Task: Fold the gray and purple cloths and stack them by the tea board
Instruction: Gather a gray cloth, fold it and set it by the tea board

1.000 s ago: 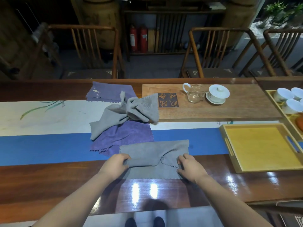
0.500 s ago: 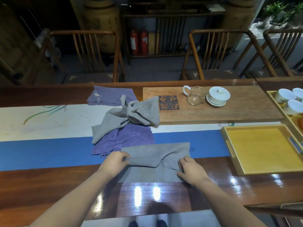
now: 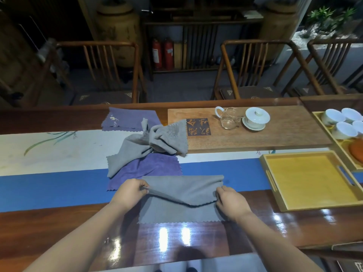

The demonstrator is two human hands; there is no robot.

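A gray cloth [image 3: 180, 211] lies on the table in front of me, its far half folded over toward me. My left hand [image 3: 129, 192] pinches the folded flap's left corner, and my right hand [image 3: 230, 201] pinches its right corner. Behind it a purple cloth [image 3: 151, 165] lies flat, with a crumpled gray cloth [image 3: 149, 144] on top that reaches onto the wooden tea board [image 3: 275, 134]. A folded purple cloth [image 3: 127, 119] sits at the far edge, left of the board.
On the tea board stand a glass pitcher [image 3: 227, 118] and a white lidded cup [image 3: 256, 118]. A yellow tray [image 3: 312, 179] lies to the right, and a tray of white cups [image 3: 341, 122] sits at the far right. Wooden chairs [image 3: 265, 69] line the table's far side.
Both hands have drawn the gray cloth's flap further toward me and spread it wider, so the sagging fold now stretches taut between the two pinched corners.
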